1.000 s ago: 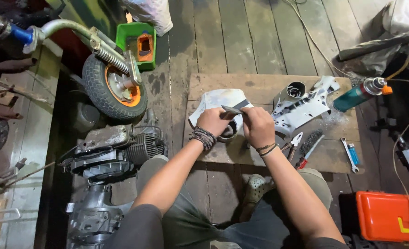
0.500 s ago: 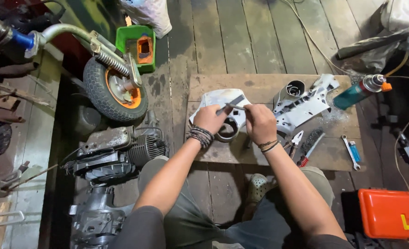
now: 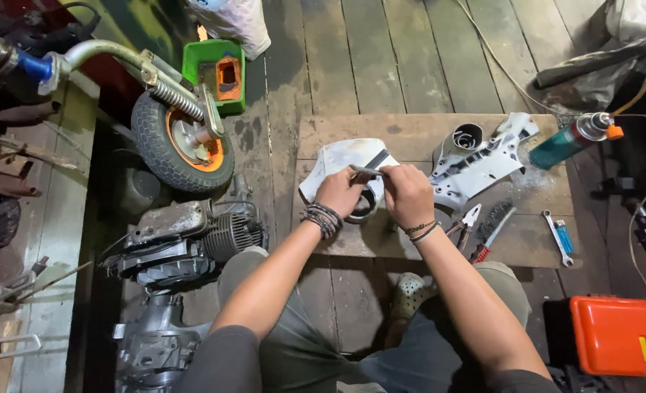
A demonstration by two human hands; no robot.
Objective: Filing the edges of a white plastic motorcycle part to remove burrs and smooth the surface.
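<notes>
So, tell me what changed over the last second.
Little: both hands, left hand and right hand, shifted slightly on the white panel, keeping hold of the thin metal piece between them. The pliers, wire brush and spray can stayed put.

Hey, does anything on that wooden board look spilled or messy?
Yes. A whitish dusting lies on the wooden board near the spray can, beside the white metal housing. Otherwise the pliers, wire brush and wrench simply lie loose.
</notes>
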